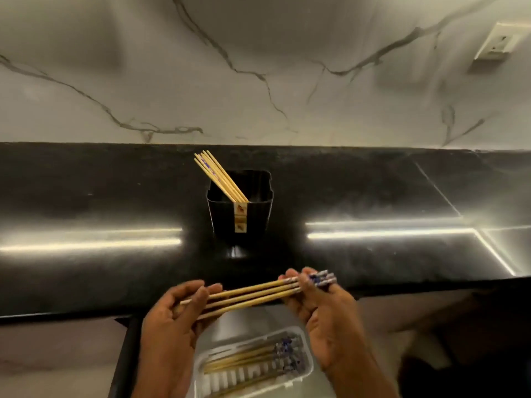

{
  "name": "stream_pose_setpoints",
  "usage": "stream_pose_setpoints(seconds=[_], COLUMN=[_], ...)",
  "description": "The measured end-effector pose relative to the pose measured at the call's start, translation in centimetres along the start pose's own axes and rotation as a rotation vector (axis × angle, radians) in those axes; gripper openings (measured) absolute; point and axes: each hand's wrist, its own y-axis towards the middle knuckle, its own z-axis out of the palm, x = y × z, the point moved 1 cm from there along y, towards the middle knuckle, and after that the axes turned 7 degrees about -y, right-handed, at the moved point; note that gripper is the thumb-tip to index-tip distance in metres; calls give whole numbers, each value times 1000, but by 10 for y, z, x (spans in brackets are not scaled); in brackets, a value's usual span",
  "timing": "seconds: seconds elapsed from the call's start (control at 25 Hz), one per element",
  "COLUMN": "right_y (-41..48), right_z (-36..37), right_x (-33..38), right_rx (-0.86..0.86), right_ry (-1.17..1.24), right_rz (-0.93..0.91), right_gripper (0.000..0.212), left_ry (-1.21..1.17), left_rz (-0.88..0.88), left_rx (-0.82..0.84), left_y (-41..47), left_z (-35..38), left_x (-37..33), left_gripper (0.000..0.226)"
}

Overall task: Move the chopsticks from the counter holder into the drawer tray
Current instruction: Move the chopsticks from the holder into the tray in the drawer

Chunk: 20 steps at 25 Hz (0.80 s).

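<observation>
Presently we held chopstick bundle level between both hands, left hand and right hand gripping opposite ends, above drawer tray; judged aligned for lay-in. More remained in holder on surface.

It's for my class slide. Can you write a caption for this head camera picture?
Both hands hold a bundle of wooden chopsticks above the clear plastic drawer tray; more wait in the black holder.

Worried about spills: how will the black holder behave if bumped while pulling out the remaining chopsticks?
The black holder looks tall, narrow and light, so probably tippy. The remaining chopsticks lean left, likely pulling it that way. The glossy counter may let it slide.
</observation>
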Motion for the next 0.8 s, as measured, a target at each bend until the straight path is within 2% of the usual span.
stream_pose_setpoints(seconds=[0.08, 0.16, 0.32, 0.56, 0.8], right_y=[-2, 0, 12, 34, 42], right_z=[-24, -43, -68, -88, -83], right_x=[-34, -63, -100, -122, -117], right_rx=[-78, -138, -201, -258, -270], right_ry=[43, 34, -55, -251, -335], right_rz=[122, 219, 440, 640, 639], right_gripper=[18, 16, 27, 32, 34], left_ry=[-131, -180, -228, -241, -240], left_rz=[-156, -291, -502, -725, -751], left_rx=[-186, -326, -517, -547, -579], left_y=[-6, -16, -26, -14, -10], left_z=[-13, -22, -37, -59, -53], left_x=[33, 65, 94, 108, 97], left_gripper=[6, 11, 18, 37, 32])
